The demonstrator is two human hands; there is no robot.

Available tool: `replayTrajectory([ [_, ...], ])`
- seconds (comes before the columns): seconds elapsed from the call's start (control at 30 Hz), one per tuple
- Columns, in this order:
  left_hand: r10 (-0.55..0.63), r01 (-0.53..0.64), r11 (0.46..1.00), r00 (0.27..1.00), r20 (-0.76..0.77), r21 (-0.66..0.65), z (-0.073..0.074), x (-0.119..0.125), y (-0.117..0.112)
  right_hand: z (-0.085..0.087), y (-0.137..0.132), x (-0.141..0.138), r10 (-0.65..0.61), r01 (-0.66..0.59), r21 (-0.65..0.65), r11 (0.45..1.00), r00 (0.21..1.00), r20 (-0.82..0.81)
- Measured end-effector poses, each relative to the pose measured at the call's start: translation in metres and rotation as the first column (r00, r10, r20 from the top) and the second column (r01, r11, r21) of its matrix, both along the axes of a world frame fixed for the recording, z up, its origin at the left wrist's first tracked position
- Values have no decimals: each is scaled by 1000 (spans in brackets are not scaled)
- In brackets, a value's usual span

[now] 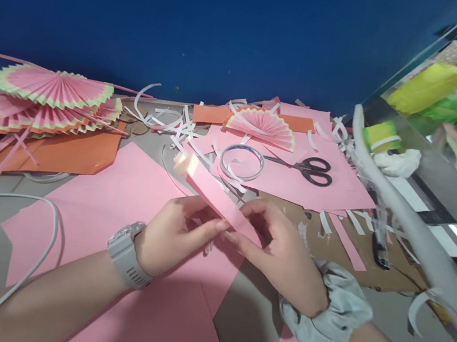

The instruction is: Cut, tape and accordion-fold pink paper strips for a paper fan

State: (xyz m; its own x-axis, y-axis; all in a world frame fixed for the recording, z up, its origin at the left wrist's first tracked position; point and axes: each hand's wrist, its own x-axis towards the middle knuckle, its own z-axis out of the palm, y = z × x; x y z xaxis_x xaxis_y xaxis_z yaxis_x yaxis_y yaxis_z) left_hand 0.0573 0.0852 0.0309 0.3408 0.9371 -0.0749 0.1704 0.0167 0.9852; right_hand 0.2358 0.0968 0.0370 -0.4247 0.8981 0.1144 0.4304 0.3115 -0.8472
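Both my hands pinch a narrow folded strip of pink paper (212,191) that slants up to the left, its far end edged in pale yellow. My left hand (175,235), with a grey watch on its wrist, grips the strip from the left. My right hand (281,249), with a grey scrunchie on its wrist, grips the strip's near end from the right. Under them lies a large pink sheet (119,206) on the grey table.
Black scissors (313,170) and a roll of clear tape (242,163) lie on pink paper behind my hands. A half fan (264,126) and stacked pink pleated fans (51,88) sit farther back. White paper trimmings are scattered about. A white cable (39,256) curves at left.
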Motion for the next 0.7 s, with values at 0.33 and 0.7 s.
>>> replayTrajectory([
  [0.33,-16,23,993,998,-60,119,-5,0,2,0,-3,2,-20,6,142,990,995,97],
  [0.7,104,-81,980,987,-122,179,1,0,0,2,-1,4,-58,55,44,998,996,63],
])
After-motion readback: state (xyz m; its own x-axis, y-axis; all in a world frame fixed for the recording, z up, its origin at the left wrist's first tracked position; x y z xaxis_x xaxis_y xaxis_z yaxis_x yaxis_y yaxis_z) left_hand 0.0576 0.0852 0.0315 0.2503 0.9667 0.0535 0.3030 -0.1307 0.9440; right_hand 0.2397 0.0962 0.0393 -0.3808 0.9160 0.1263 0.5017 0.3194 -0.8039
